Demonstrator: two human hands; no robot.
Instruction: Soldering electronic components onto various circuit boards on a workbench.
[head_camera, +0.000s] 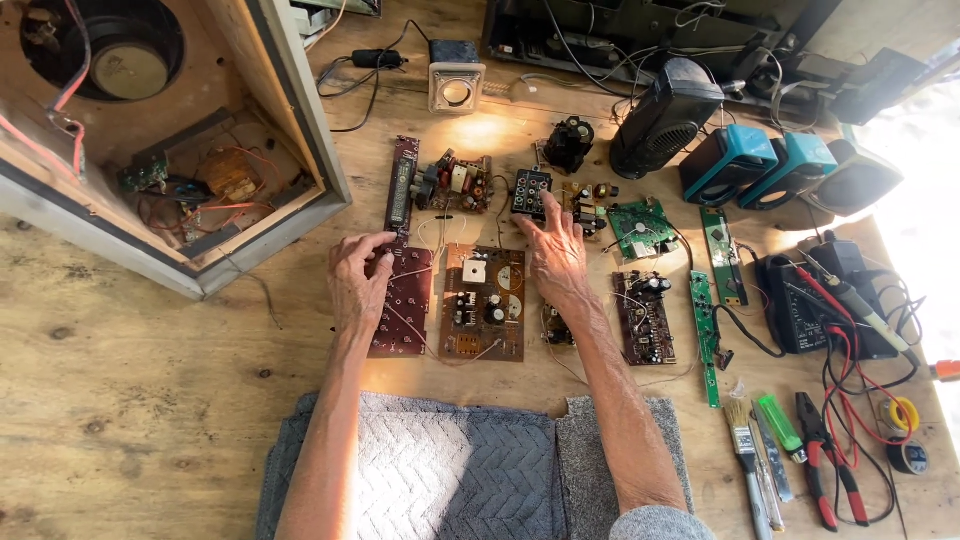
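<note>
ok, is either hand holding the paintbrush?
No. The paintbrush lies untouched at the table's lower right, while the left hand and right hand rest on the circuit boards.

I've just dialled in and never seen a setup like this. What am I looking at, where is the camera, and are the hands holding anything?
There is no machine here: a person works with two bare hands. The single picture comes from a camera on the person's head, looking down at a wooden table.

The left hand rests on a dark red circuit board, fingertips at its upper edge. The right hand lies flat, fingers reaching toward a small black connector block. Neither hand is closed in a grip on anything.

Between the hands lies a brown circuit board. More boards lie to the right, including a green one. An open wooden speaker cabinet stands top left, a grey towel lies near the person, and pliers at the lower right.
</note>
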